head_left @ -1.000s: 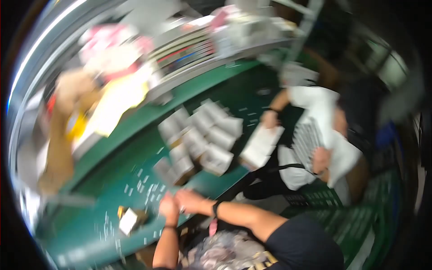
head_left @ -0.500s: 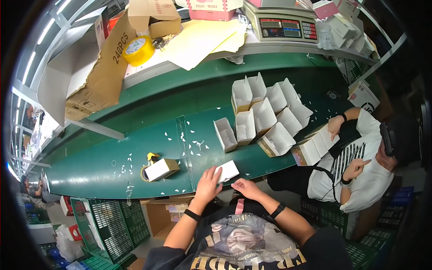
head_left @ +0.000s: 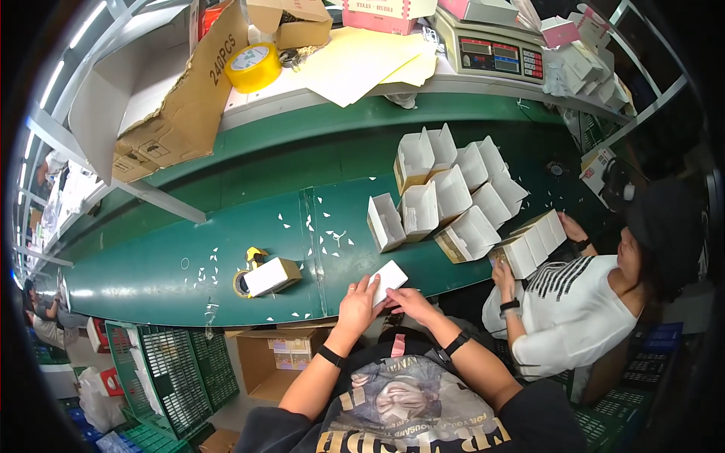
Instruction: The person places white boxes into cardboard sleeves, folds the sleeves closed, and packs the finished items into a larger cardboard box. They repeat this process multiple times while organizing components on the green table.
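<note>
A small white box (head_left: 390,282) is between my hands at the near edge of the green table. My left hand (head_left: 359,306) grips its left side, fingers along the edge. On the box's near right corner, the fingers of my right hand (head_left: 412,305) are closed. Left of them, a closed white and brown box (head_left: 273,278) lies against a tape dispenser (head_left: 257,255) with a yellow top. Farther right, several open white boxes (head_left: 450,192) stand upright with their flaps raised. The undersides of my fingers are hidden.
White paper scraps dot the green table (head_left: 143,264). A co-worker (head_left: 563,302) at the right holds a row of closed boxes (head_left: 529,243). The shelf above bears a scale (head_left: 495,57), yellow tape (head_left: 253,68) and a large carton (head_left: 174,106). Green crates (head_left: 174,370) stand below left.
My right hand has come up to the white box, which now tilts more upright. The co-worker has leaned in and put both hands on the row of boxes. The view has shifted slightly.
</note>
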Tool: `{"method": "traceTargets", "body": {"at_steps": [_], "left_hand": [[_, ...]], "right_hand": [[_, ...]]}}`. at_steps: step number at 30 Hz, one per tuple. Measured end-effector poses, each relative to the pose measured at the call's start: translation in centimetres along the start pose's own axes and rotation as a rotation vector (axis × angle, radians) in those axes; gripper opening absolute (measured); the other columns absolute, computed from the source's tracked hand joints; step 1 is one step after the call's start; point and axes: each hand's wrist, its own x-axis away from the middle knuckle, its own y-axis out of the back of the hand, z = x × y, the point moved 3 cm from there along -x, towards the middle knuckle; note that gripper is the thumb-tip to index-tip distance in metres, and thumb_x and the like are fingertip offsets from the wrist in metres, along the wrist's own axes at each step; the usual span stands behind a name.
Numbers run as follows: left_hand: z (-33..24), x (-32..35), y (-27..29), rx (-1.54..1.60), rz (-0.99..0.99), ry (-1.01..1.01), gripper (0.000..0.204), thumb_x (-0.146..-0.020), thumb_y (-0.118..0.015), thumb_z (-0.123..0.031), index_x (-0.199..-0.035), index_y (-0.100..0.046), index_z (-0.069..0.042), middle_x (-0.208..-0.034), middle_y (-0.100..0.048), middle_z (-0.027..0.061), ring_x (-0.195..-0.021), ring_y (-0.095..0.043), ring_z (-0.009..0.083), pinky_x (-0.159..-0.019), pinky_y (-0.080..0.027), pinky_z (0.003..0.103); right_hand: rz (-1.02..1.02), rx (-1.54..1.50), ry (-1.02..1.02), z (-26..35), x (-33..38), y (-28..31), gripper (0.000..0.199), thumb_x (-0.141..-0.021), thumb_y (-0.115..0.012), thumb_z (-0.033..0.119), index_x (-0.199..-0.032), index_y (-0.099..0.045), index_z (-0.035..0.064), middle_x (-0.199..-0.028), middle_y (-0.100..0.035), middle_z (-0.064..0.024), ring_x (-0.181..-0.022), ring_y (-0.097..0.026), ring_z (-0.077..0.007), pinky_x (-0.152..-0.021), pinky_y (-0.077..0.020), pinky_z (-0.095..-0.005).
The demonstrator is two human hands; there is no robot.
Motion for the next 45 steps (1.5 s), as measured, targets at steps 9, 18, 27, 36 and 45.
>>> {"method": "traceTargets", "body": {"at_steps": [9,18,27,36,45], "left_hand": [[1.7,0.3,0.5,0.232,0.13,0.035,0.068,-0.075,-0.076,-0.025,-0.135,-0.049,-0.01,-0.131,-0.053,0.0177,-0.114,-0.053,0.0366,-0.099,-0.041,0.043],[2.5,0.3,-0.6,0.275,0.054,-0.004,0.069,-0.072,-0.078,-0.026,-0.134,-0.05,-0.015,-0.129,-0.055,0.0131,-0.112,-0.053,0.0362,-0.094,-0.044,0.042],[2.6,-0.1,-0.2,0.309,0.044,-0.042,0.066,-0.072,-0.078,-0.026,-0.131,-0.051,-0.016,-0.124,-0.056,0.0111,-0.109,-0.054,0.0378,-0.092,-0.046,0.043],[1.2,0.0,0.5,0.188,0.102,0.044,0.062,-0.075,-0.074,-0.028,-0.13,-0.05,-0.015,-0.123,-0.057,0.0113,-0.107,-0.054,0.0384,-0.088,-0.049,0.045],[0.6,-0.5,0.9,0.095,0.044,-0.032,0.062,-0.074,-0.073,-0.029,-0.129,-0.05,-0.011,-0.116,-0.059,0.0134,-0.103,-0.058,0.037,-0.086,-0.05,0.044]], "right_hand": [[-0.083,0.1,0.031,-1.0,-0.6,-0.5,0.047,-0.094,-0.057,0.042,-0.094,-0.064,-0.0038,-0.087,-0.067,-0.0107,-0.079,-0.067,-0.0176,-0.063,-0.0533,-0.0285],[-0.079,0.079,0.093,-1.3,-0.4,-0.3,0.044,-0.096,-0.055,0.039,-0.081,-0.061,-0.0024,-0.071,-0.063,-0.0081,-0.063,-0.064,-0.0153,-0.054,-0.0499,-0.0261],[-0.088,0.133,0.056,-0.4,0.2,-0.4,0.042,-0.096,-0.055,0.037,-0.074,-0.057,0.0008,-0.064,-0.059,-0.0051,-0.055,-0.062,-0.0149,-0.049,-0.0483,-0.0245],[-0.052,0.115,0.133,-1.2,-0.6,0.4,0.035,-0.095,-0.056,0.029,-0.081,-0.059,-0.003,-0.068,-0.061,-0.0085,-0.059,-0.064,-0.0171,-0.055,-0.0544,-0.028],[0.011,0.304,0.274,-1.9,-0.5,2.2,0.026,-0.091,-0.057,0.025,-0.097,-0.06,0.0004,-0.079,-0.066,-0.0067,-0.074,-0.065,-0.0176,-0.068,-0.0543,-0.0307]]}}
